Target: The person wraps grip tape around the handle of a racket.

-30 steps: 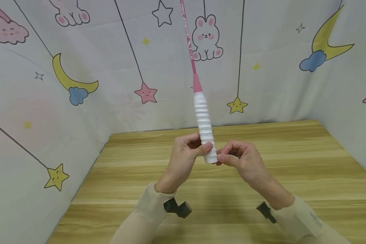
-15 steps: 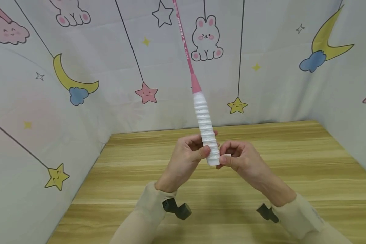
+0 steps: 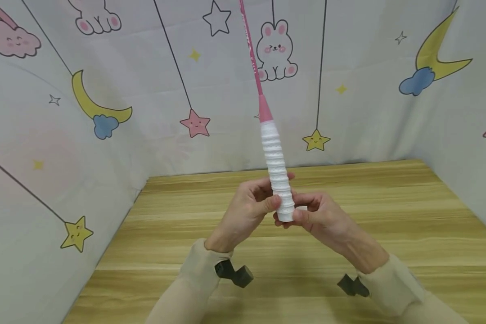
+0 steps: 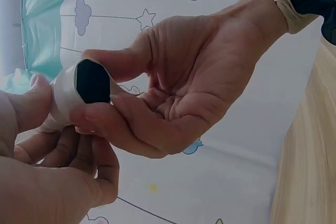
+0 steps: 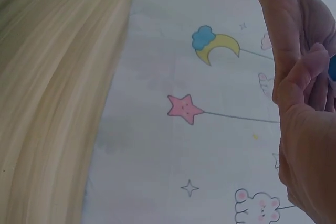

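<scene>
A badminton racket is held up tilted in the head view, its pink shaft (image 3: 254, 58) running out of the top edge. Ridged white wrap covers the handle (image 3: 274, 157). My left hand (image 3: 249, 204) grips the lower handle, thumb across the front, other fingers mostly behind. At the butt, my right hand (image 3: 326, 220) pinches a short white strip (image 3: 302, 208) against the handle, with some fingertips beneath. In the left wrist view the dark butt end (image 4: 93, 81) faces the camera, between my left hand (image 4: 58, 182) and right hand (image 4: 184, 77). Only part of both hands shows in the right wrist view.
A wood-grain table (image 3: 186, 211) lies below the hands. White cloth (image 3: 158, 54) printed with rabbits, stars and moons hangs behind it and at both sides. A dark camera mount sits on each sleeve.
The handle has shifted slightly right and down. My right fingers have come in under the butt, and the thumb has moved against the handle. My left hand keeps its grip.
</scene>
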Action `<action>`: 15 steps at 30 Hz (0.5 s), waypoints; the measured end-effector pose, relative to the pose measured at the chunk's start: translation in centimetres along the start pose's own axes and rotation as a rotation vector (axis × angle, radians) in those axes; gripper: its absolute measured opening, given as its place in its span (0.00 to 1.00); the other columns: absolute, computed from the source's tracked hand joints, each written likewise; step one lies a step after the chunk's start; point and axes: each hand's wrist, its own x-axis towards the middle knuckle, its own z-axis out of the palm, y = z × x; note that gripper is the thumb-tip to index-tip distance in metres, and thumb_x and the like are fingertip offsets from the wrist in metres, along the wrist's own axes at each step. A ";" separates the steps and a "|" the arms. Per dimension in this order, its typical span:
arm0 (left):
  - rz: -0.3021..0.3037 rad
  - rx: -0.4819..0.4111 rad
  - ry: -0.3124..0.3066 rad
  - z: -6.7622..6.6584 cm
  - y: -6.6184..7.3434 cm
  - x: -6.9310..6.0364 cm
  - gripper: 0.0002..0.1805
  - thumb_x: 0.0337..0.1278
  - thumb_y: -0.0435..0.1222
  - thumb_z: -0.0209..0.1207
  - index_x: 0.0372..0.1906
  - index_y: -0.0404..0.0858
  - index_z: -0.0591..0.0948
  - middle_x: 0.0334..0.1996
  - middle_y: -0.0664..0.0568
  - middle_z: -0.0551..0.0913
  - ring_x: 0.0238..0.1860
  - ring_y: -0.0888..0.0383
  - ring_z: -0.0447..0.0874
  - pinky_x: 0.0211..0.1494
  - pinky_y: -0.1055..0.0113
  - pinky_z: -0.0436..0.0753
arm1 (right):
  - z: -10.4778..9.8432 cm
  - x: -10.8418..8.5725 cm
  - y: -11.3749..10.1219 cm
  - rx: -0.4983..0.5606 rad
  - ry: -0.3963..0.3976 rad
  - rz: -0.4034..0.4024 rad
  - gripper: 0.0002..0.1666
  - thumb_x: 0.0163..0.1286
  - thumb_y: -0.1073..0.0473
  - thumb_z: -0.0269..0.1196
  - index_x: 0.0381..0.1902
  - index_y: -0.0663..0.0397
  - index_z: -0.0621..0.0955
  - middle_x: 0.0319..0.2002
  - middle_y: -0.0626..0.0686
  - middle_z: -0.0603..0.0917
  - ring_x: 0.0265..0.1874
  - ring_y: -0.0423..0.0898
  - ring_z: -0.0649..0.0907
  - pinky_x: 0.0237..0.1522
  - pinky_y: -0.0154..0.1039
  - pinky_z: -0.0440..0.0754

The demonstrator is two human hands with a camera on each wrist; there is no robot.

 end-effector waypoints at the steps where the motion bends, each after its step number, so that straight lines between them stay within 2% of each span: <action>1: -0.006 0.021 0.012 -0.1 0.1 0.0 0.57 0.54 0.64 0.71 0.76 0.24 0.73 0.50 0.56 0.92 0.50 0.63 0.86 0.54 0.69 0.84 | 0.1 0.0 0.0 -0.023 0.032 -0.011 0.12 0.79 0.58 0.69 0.56 0.50 0.92 0.48 0.46 0.94 0.47 0.41 0.92 0.58 0.38 0.88; 4: -0.028 0.097 0.084 -0.1 0.4 0.0 0.44 0.66 0.54 0.71 0.75 0.29 0.76 0.56 0.44 0.89 0.53 0.62 0.86 0.53 0.68 0.83 | 0.5 -0.1 -0.1 -0.106 0.151 -0.032 0.12 0.77 0.63 0.70 0.53 0.47 0.93 0.45 0.45 0.96 0.45 0.40 0.92 0.55 0.37 0.89; 6: -0.037 0.150 0.166 0.1 0.8 0.0 0.33 0.72 0.43 0.71 0.73 0.30 0.78 0.59 0.37 0.86 0.54 0.61 0.85 0.55 0.70 0.84 | 0.9 -0.1 -0.3 -0.172 0.244 -0.031 0.14 0.75 0.67 0.71 0.51 0.44 0.94 0.44 0.44 0.96 0.44 0.39 0.92 0.53 0.36 0.89; 7: -0.035 0.185 0.210 0.3 0.8 0.0 0.29 0.72 0.38 0.71 0.72 0.31 0.80 0.58 0.37 0.86 0.53 0.61 0.85 0.55 0.70 0.85 | 1.0 -0.1 -0.3 -0.206 0.293 -0.022 0.14 0.74 0.67 0.71 0.50 0.44 0.94 0.43 0.44 0.96 0.43 0.39 0.92 0.52 0.36 0.89; 9: -0.020 0.257 0.287 0.7 0.9 0.2 0.26 0.69 0.29 0.71 0.69 0.31 0.81 0.56 0.36 0.86 0.51 0.60 0.85 0.54 0.71 0.86 | 1.3 -0.1 -0.4 -0.269 0.389 0.003 0.14 0.72 0.69 0.73 0.51 0.49 0.94 0.43 0.42 0.96 0.43 0.39 0.92 0.51 0.35 0.89; 11: 0.009 0.331 0.346 1.1 0.8 0.3 0.26 0.63 0.28 0.75 0.65 0.31 0.82 0.52 0.38 0.87 0.48 0.60 0.85 0.53 0.72 0.87 | 1.5 -0.1 -0.5 -0.330 0.473 0.034 0.15 0.70 0.69 0.74 0.54 0.58 0.92 0.43 0.40 0.95 0.44 0.38 0.92 0.50 0.35 0.90; 13: 0.039 0.389 0.378 1.5 0.5 0.5 0.26 0.59 0.29 0.78 0.61 0.31 0.83 0.48 0.39 0.87 0.44 0.59 0.86 0.51 0.72 0.87 | 1.8 0.0 -0.5 -0.375 0.533 0.056 0.19 0.69 0.69 0.75 0.57 0.69 0.89 0.43 0.39 0.95 0.44 0.39 0.92 0.51 0.35 0.90; 15: 0.057 0.415 0.393 1.7 0.3 0.7 0.26 0.56 0.30 0.80 0.58 0.31 0.83 0.47 0.40 0.88 0.43 0.60 0.86 0.49 0.72 0.88 | 1.9 0.0 -0.4 -0.414 0.579 0.076 0.23 0.68 0.69 0.76 0.59 0.74 0.86 0.42 0.38 0.95 0.43 0.39 0.92 0.51 0.36 0.91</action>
